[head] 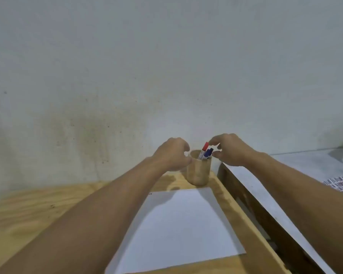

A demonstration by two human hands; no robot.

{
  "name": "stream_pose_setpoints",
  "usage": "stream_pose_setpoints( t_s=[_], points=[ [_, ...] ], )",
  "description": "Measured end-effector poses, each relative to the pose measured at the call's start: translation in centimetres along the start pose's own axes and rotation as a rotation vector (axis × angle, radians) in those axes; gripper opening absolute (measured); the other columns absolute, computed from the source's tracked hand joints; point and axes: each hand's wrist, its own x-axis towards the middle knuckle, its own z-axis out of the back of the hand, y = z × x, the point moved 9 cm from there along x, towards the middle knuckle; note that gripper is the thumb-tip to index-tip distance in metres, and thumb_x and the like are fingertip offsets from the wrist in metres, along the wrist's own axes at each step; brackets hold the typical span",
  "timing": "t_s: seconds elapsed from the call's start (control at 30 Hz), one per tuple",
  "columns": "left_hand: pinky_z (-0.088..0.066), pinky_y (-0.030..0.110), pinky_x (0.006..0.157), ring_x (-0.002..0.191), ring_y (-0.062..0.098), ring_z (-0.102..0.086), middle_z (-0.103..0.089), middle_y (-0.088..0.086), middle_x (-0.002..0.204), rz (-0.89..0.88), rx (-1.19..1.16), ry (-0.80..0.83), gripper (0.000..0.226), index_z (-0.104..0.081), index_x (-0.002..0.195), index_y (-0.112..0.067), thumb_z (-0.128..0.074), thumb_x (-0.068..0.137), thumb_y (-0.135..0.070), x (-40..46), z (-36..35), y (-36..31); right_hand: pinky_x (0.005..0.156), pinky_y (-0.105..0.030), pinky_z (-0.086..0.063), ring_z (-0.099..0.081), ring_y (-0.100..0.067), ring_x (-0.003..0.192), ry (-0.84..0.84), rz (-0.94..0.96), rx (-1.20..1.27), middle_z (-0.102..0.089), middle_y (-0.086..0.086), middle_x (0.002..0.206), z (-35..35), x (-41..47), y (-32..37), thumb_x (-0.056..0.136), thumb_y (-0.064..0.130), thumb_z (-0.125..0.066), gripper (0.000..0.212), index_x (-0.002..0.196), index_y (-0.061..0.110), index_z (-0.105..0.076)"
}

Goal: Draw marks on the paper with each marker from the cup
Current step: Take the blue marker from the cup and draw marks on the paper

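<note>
A wooden cup stands at the far end of the table, just beyond the white paper. A red-capped marker and a blue-capped marker stick out of it. My left hand curls against the cup's left rim and side. My right hand hovers over the cup's right side, fingers apart, fingertips beside the red cap but not closed on it. The paper looks blank apart from tiny dark specks at its far left corner.
The wooden table runs up to a pale wall. A grey-topped bench with a dark wooden frame stands along the table's right edge. A printed sheet lies at far right.
</note>
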Motion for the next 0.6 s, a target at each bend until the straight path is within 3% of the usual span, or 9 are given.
stream_pose_setpoints(
  t_s=[0.23, 0.37, 0.43, 0.6],
  points=[
    [-0.049, 0.040, 0.095, 0.114, 0.026, -0.057, -0.061, 0.008, 0.127, 0.064, -0.063, 0.016, 0.043, -0.060, 0.121, -0.012, -0.063, 0.080, -0.023, 2.0, -3.7, 0.7, 0.094, -0.036, -0.049, -0.055, -0.025, 0.111, -0.010, 0.054, -0.028, -0.059, -0.006, 0.126, -2.1, 0.9, -0.9, 0.088, 0.015, -0.064, 0.033, 0.120, 0.021, -0.067],
    [-0.056, 0.045, 0.073, 0.083, 0.027, -0.065, -0.072, 0.004, 0.095, 0.043, -0.052, -0.027, 0.028, -0.068, 0.096, -0.020, -0.052, 0.073, -0.024, 2.4, -5.0, 1.1, 0.089, -0.035, -0.049, -0.056, -0.024, 0.105, -0.015, 0.090, -0.008, -0.062, -0.006, 0.119, -2.3, 1.4, -1.0, 0.089, 0.016, -0.063, 0.026, 0.114, 0.018, -0.069],
    [-0.056, 0.044, 0.067, 0.075, 0.026, -0.064, -0.073, 0.002, 0.094, 0.033, -0.034, -0.045, 0.033, -0.069, 0.094, -0.023, -0.046, 0.069, -0.025, 2.7, -5.8, 1.5, 0.087, -0.036, -0.050, -0.056, -0.023, 0.102, -0.015, 0.101, 0.001, -0.062, -0.006, 0.116, -2.3, 1.6, -0.9, 0.089, 0.017, -0.063, 0.023, 0.111, 0.016, -0.070],
    [-0.054, 0.042, 0.080, 0.089, 0.024, -0.065, -0.073, 0.010, 0.104, 0.039, -0.146, -0.163, 0.031, -0.073, 0.097, -0.013, -0.051, 0.078, -0.024, 2.1, -5.9, 2.0, 0.085, -0.035, -0.052, -0.057, -0.019, 0.094, -0.009, 0.092, 0.033, -0.065, -0.005, 0.109, -3.0, 2.4, -1.4, 0.090, 0.015, -0.062, 0.019, 0.108, 0.015, -0.070]
  ],
)
